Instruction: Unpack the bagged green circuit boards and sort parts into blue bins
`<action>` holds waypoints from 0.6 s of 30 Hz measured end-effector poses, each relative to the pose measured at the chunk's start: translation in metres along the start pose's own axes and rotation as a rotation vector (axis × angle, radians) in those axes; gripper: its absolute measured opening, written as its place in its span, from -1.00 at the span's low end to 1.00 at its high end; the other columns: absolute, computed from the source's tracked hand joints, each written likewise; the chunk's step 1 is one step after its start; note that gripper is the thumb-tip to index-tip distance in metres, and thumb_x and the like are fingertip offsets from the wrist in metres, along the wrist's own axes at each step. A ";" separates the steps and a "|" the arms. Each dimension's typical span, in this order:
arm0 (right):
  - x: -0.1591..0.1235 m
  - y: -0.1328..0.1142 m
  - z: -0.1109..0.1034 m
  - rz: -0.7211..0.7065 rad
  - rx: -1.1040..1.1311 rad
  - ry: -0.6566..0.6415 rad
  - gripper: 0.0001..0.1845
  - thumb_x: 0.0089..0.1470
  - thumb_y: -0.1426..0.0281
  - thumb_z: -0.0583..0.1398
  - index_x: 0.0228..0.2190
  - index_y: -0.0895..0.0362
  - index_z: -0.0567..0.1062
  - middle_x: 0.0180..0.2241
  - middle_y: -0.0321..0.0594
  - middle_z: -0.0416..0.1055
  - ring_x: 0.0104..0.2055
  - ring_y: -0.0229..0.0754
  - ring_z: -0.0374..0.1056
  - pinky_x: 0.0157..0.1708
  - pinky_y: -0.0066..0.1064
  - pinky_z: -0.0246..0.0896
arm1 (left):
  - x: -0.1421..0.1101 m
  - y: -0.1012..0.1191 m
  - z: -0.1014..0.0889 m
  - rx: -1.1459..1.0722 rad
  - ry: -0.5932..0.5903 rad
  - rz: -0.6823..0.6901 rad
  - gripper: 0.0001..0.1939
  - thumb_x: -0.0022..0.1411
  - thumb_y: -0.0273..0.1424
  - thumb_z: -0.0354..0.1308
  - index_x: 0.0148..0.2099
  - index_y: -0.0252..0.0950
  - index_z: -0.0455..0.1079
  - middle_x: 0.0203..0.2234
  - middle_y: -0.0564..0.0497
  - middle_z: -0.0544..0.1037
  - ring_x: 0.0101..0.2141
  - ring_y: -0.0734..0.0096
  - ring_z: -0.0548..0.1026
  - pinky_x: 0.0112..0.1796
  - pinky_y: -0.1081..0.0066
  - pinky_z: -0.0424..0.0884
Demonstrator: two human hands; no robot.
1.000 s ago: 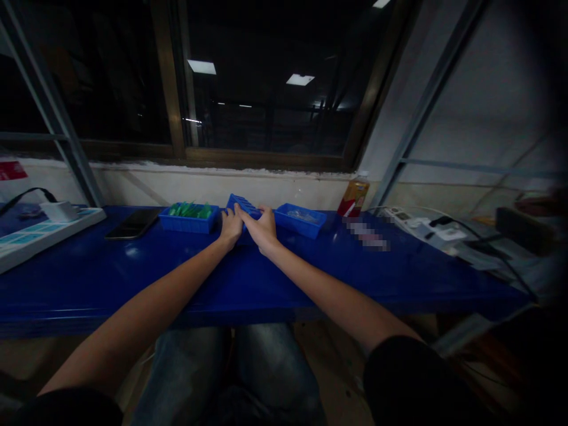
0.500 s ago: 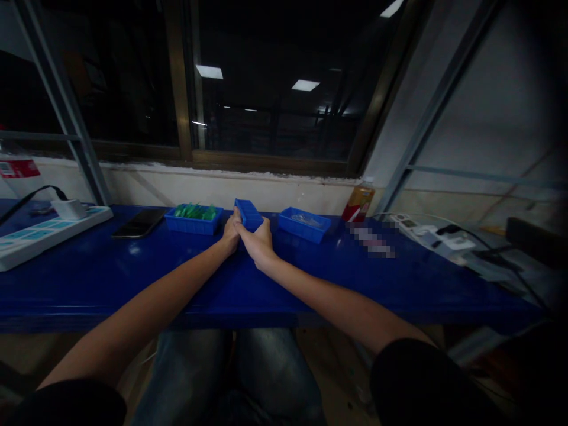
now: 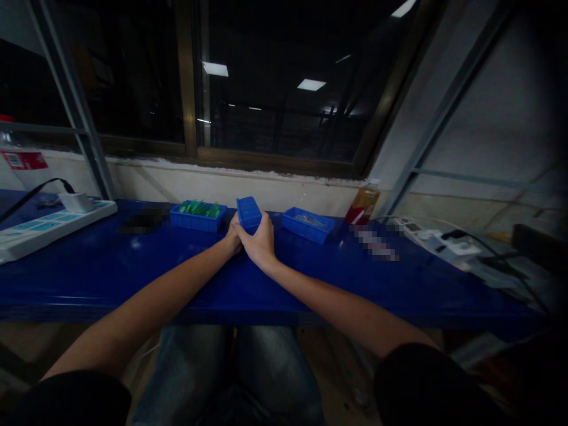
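Note:
Both my hands are closed around a small blue plastic bin (image 3: 249, 212), tilted up above the blue table. My left hand (image 3: 233, 232) grips its left side, its fingers partly hidden by the bin and the other hand. My right hand (image 3: 261, 239) wraps the right side and lower end, its thumb reaching across to the left hand. I cannot see what the bin holds. To the left sits a blue bin (image 3: 198, 222) filled with green pieces. On the right another blue bin (image 3: 308, 226) contains clear, thin pieces too small to name.
The blue table (image 3: 146, 266) runs along a window wall. A white power strip (image 3: 66, 222) with a plug lies at left, near a red-labelled bottle (image 3: 22, 157). A drink bottle (image 3: 362, 205) stands at back right, beside chargers and cables (image 3: 457, 241).
The held bin has turned in my hands, from its ribbed side showing at a slant to a smoother face toward me. The view has shifted slightly left.

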State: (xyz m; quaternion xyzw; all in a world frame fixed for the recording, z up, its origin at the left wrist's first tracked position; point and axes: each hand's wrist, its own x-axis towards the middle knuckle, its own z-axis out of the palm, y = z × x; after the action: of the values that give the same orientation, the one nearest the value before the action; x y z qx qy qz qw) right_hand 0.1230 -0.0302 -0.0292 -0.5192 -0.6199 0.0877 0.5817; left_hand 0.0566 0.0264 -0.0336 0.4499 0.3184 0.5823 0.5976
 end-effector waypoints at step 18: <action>0.005 0.007 0.000 -0.133 -0.166 -0.066 -0.32 -0.17 0.16 0.22 -0.03 0.20 0.21 -0.08 0.02 0.28 -0.02 0.01 0.21 0.00 -0.17 0.11 | 0.002 -0.010 -0.013 0.057 0.070 0.009 -0.64 0.21 -0.31 -0.10 -0.04 -0.38 0.30 -0.34 -0.08 0.55 -0.16 0.22 0.47 -0.10 0.28 0.40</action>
State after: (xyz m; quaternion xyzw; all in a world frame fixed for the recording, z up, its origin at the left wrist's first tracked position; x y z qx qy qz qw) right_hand 0.1279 -0.0231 -0.0309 -0.5201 -0.6769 0.0145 0.5206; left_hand 0.0493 0.0311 -0.0473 0.4474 0.3536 0.5913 0.5702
